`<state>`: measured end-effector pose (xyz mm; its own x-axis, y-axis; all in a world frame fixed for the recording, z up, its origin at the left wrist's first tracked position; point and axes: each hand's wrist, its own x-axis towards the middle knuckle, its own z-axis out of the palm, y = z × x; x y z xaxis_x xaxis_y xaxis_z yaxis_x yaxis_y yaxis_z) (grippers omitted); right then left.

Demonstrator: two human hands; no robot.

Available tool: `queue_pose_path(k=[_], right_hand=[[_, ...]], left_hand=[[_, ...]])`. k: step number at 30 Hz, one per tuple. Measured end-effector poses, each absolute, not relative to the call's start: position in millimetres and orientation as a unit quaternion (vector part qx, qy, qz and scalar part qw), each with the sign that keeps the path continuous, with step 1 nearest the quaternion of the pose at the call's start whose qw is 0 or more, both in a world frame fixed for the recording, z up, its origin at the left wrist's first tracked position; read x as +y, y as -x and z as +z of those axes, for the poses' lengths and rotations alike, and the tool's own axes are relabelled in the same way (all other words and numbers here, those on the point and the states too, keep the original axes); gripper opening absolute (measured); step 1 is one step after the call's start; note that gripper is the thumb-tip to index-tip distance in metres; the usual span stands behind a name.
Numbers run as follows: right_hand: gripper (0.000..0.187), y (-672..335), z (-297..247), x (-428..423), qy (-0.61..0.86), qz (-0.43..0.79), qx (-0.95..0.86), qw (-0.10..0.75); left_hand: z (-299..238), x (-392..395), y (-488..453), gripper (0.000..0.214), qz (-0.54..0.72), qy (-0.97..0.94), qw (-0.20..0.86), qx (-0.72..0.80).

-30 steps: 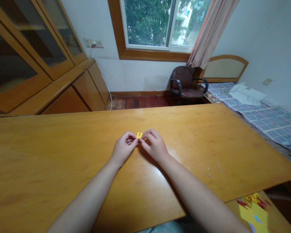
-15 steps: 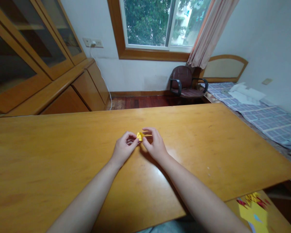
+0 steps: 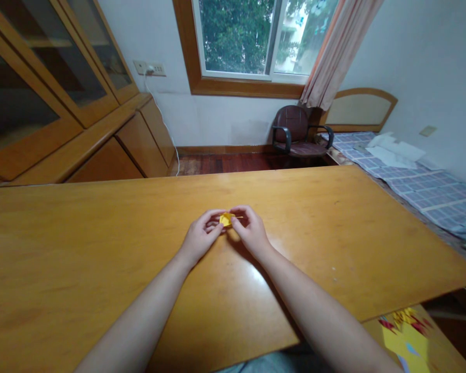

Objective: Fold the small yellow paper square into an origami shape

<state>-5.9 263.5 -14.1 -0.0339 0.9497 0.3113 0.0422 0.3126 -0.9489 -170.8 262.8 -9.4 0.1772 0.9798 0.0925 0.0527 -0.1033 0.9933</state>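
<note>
A small piece of folded yellow paper (image 3: 226, 220) is held between my two hands, just above the wooden table (image 3: 140, 223). My left hand (image 3: 202, 230) pinches its left side, with the thumb on the near face and the other fingers curled behind. On the other side my right hand (image 3: 250, 228) grips the paper with thumb and fingertips. Its exact folded shape is too small to make out, and the fingers cover part of its edges.
At the lower right, a lower surface bears yellow paper (image 3: 404, 342) and several red and yellow folded pieces (image 3: 406, 317). Beyond the table are a brown armchair (image 3: 295, 129), a bed (image 3: 415, 171) with a checked cover, and a wooden cabinet (image 3: 97, 140) at left.
My right hand has closed its thumb and fingers onto the yellow paper, where they were apart before. The paper now shows wider between the hands. My left hand keeps its hold.
</note>
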Motion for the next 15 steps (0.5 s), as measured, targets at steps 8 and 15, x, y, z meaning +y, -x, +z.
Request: queue_pose_path(k=[8, 15], right_hand=[[0.014, 5.4, -15.2, 263.3, 0.394, 0.428, -0.585, 0.565], [0.012, 6.4, -14.7, 262.6, 0.377, 0.437, -0.585, 0.570]], left_hand=[[-11.8, 266.0, 174.3, 0.033, 0.454, -0.589, 0.508, 0.434], [-11.1, 265.2, 172.5, 0.031, 0.476, -0.552, 0.535, 0.427]])
